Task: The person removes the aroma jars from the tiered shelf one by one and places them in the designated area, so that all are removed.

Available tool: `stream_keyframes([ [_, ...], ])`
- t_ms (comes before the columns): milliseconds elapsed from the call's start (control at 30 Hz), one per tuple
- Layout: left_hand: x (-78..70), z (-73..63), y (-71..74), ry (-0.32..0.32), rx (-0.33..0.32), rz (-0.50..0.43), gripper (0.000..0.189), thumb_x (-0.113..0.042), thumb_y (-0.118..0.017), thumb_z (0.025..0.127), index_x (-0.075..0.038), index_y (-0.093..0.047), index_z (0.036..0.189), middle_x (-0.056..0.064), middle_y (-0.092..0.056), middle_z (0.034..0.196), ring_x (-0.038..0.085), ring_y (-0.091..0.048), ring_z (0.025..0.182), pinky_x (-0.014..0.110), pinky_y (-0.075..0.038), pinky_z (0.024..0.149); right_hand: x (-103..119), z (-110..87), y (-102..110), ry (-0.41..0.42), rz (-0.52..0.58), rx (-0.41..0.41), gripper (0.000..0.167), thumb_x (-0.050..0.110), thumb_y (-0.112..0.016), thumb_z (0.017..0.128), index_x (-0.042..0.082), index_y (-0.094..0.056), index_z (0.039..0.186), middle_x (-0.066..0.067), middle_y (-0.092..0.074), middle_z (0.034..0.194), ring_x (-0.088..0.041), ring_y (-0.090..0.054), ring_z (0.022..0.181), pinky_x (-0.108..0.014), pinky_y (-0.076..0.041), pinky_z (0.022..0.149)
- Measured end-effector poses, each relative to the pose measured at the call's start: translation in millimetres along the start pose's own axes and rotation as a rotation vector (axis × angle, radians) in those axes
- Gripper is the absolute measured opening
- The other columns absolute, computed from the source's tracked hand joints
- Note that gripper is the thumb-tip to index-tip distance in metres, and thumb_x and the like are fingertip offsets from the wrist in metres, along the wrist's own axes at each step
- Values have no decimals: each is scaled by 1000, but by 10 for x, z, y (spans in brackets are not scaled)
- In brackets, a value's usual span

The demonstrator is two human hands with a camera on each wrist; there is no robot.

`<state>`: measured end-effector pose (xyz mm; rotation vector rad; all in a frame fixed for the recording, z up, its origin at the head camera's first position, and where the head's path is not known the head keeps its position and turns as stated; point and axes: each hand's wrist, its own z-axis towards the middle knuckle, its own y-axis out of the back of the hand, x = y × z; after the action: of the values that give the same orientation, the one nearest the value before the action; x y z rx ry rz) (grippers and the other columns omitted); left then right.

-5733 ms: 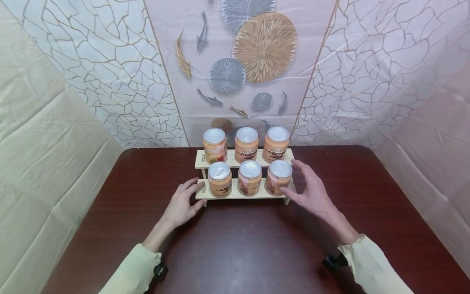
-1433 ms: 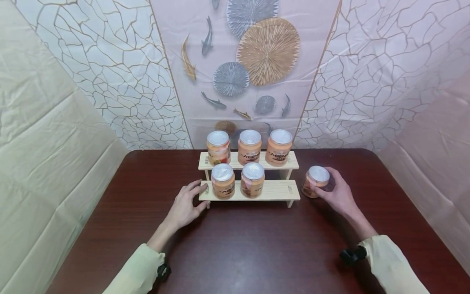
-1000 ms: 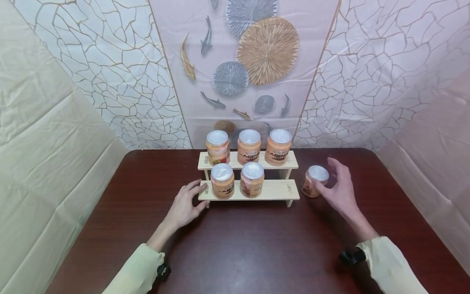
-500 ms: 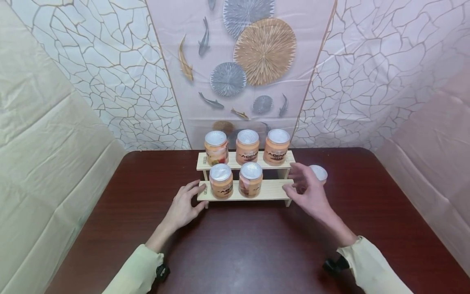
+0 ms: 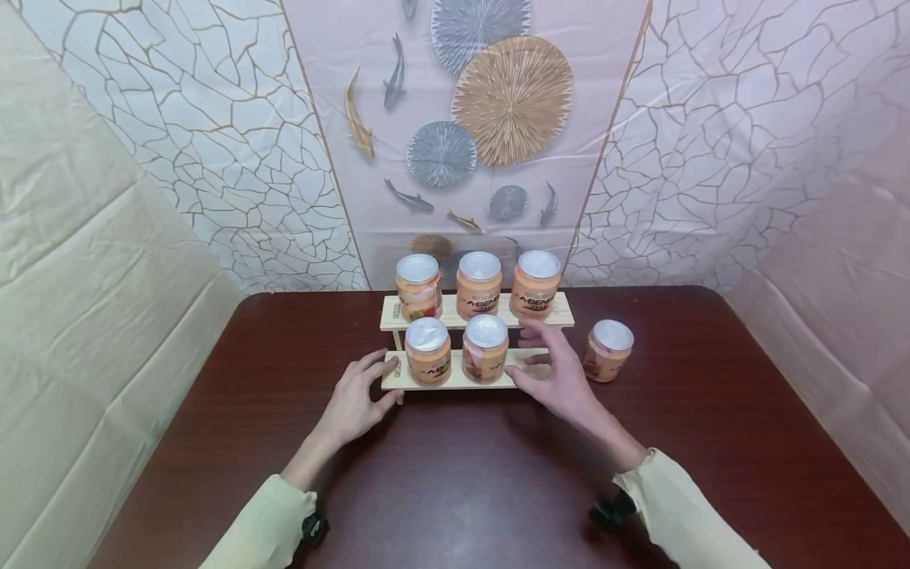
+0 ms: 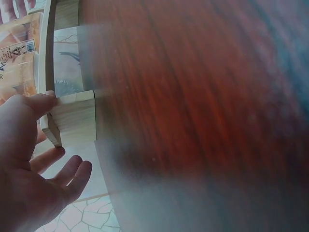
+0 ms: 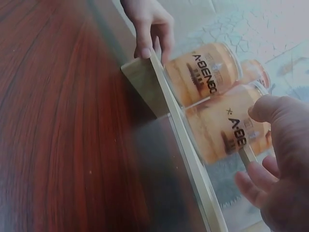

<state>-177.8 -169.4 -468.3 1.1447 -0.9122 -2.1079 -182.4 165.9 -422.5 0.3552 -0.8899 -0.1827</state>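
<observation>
A two-step wooden display stand [image 5: 564,310] carries orange-filled jars with silver lids. My left hand [image 5: 353,399] holds the left end of its lower step; in the left wrist view the thumb lies on the front edge and a finger touches the corner. My right hand [image 5: 562,383] is over the right part of the lower step, fingers spread beside the right-hand jar [image 5: 486,352] of the front row. In the right wrist view its thumb is close to that jar's upper side; whether it touches cannot be told. The other front jar [image 5: 428,359] stands to the left.
On the upper step stand the left jar [image 5: 418,288], the middle jar [image 5: 479,288] and the right jar [image 5: 535,288]. Another jar [image 5: 606,359] stands on the dark red table [image 5: 455,482], right of the stand. Patterned cloth [image 5: 235,142] hangs behind.
The right hand moved the front row's rightmost jar to the table right of the stand and let go. It then came left to the remaining right-hand front jar. The left hand stayed put.
</observation>
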Motion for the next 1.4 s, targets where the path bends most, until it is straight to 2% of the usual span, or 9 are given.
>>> stream_keyframes([
  [267, -9, -1, 1, -7, -5, 4, 53, -15, -84, 80, -1, -67, 129, 23, -55, 139, 42, -55, 117, 58, -45, 93, -10, 46, -124, 9, -13, -14, 71, -6, -84, 71, -11, -49, 132, -26, -57, 115, -42, -59, 101, -54, -56, 72],
  [633, -16, -4, 1, -5, -8, 0, 54, -16, -84, 81, -1, -66, 129, 23, -55, 139, 42, -54, 118, 57, -45, 94, -34, 63, -239, -12, -38, -33, 76, -3, -89, 68, -10, -49, 133, -25, -57, 116, -38, -60, 103, -55, -55, 73],
  [933, -19, -1, -2, 8, 3, -3, 54, -17, -83, 81, -1, -65, 130, 23, -54, 140, 43, -53, 120, 57, -43, 96, -18, 83, -301, -69, -51, -12, 75, 6, -90, 70, -2, -51, 134, -19, -55, 121, -33, -58, 105, -55, -54, 77],
  [1400, -10, 2, -3, 16, 5, -9, 54, -17, -83, 82, -1, -66, 130, 23, -54, 140, 43, -53, 120, 59, -43, 96, -9, 95, -374, -112, -88, -42, 76, 5, -91, 69, -3, -51, 133, -19, -54, 122, -32, -55, 106, -50, -53, 81],
])
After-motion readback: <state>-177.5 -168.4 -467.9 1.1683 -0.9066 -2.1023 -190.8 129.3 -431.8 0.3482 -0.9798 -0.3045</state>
